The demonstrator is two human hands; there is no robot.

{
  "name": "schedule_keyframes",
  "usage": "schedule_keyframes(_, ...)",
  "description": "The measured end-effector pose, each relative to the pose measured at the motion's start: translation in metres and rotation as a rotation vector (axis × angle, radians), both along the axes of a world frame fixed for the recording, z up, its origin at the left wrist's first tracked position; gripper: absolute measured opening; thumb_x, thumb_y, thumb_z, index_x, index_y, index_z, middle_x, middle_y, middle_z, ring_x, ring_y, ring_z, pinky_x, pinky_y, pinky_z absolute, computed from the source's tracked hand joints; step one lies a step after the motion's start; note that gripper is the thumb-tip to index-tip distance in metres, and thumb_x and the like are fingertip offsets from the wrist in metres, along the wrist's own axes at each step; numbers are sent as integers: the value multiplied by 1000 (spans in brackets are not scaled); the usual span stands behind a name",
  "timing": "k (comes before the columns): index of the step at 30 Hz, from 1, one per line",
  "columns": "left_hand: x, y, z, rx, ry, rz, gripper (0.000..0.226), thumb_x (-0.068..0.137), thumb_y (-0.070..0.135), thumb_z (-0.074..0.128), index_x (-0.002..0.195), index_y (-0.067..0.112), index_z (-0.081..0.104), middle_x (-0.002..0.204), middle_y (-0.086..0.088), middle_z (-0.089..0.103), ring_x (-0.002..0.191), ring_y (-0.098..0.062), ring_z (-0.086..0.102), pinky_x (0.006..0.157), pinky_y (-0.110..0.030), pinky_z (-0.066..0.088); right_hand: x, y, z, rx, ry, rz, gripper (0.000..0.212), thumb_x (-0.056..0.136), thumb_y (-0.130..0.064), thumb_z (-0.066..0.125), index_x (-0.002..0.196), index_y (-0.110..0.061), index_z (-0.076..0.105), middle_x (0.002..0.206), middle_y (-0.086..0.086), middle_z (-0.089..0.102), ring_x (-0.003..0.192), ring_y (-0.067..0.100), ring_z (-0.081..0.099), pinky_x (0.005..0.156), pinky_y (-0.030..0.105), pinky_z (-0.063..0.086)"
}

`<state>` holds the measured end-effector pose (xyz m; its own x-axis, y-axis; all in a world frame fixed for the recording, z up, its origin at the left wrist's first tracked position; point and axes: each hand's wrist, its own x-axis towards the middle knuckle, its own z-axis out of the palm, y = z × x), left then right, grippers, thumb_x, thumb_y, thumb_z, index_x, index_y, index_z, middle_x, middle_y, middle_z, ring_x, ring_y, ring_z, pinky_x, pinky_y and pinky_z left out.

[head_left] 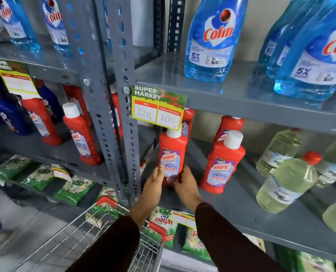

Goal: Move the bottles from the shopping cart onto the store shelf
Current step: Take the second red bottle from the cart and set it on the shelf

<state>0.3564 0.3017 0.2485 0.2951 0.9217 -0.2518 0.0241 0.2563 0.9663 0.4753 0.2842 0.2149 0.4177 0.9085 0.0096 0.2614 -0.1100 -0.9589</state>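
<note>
Cart (96, 232), wire, at 7 o'clock; contents not discernible. Left hand (153, 180) and right hand (185, 183), centre: both clasp the base of an upright red bottle (172, 154), apparently resting on the grey shelf (241, 209). Second red bottle (222, 163) at 3 o'clock of it, near. Pale bottles (286, 181) further right.

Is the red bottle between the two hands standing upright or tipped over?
Upright. The red bottle has its white cap on top and its base low on the shelf, with the left hand and right hand around its base.
</note>
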Motion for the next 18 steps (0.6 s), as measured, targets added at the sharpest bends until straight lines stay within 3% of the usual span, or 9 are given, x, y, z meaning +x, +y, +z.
schedule_keyframes(4, -1, 3, -22, -36, 125, -20, 53, 97, 44, 38, 140, 15, 44, 146, -10, 46, 130, -22, 45, 109, -34, 32, -9, -16, -27, 17, -42, 50, 66, 90, -10, 62, 147, -21, 32, 142, -5, 52, 133, 12, 47, 117, 41, 34)
schedule_keyframes(7, 2, 4, -31, -34, 151, -49, 53, 97, 44, 38, 143, 18, 39, 148, -9, 43, 133, -24, 42, 110, -34, 30, -9, -18, -40, -25, -74, 71, 71, 89, -15, 60, 150, -31, 26, 147, -7, 50, 145, 22, 32, 124, 39, 5)
schedule_keyframes(9, 5, 3, -35, -3, 200, -73, 53, 97, 43, 38, 145, 21, 35, 150, -7, 41, 136, -23, 40, 108, -31, 28, -7, -19, -42, -33, -76, 46, 73, 89, -15, 60, 150, -30, 24, 146, -7, 51, 147, 25, 28, 122, 37, -3)
schedule_keyframes(14, 8, -1, -42, 46, 163, -144, 50, 98, 39, 39, 146, 24, 33, 147, 0, 43, 134, -15, 39, 109, -28, 28, -3, -24, -44, -47, 33, -23, 80, 81, -31, 60, 150, -39, 20, 147, -3, 49, 143, 25, 34, 120, 51, 27)
schedule_keyframes(18, 6, 1, -49, 79, 310, -217, 58, 96, 52, 33, 149, 30, 27, 155, -2, 35, 144, -25, 28, 118, -47, 22, 0, -26, -47, -60, 95, -40, 78, 84, -26, 63, 149, -39, 21, 148, 2, 44, 140, 23, 39, 117, 50, 35)
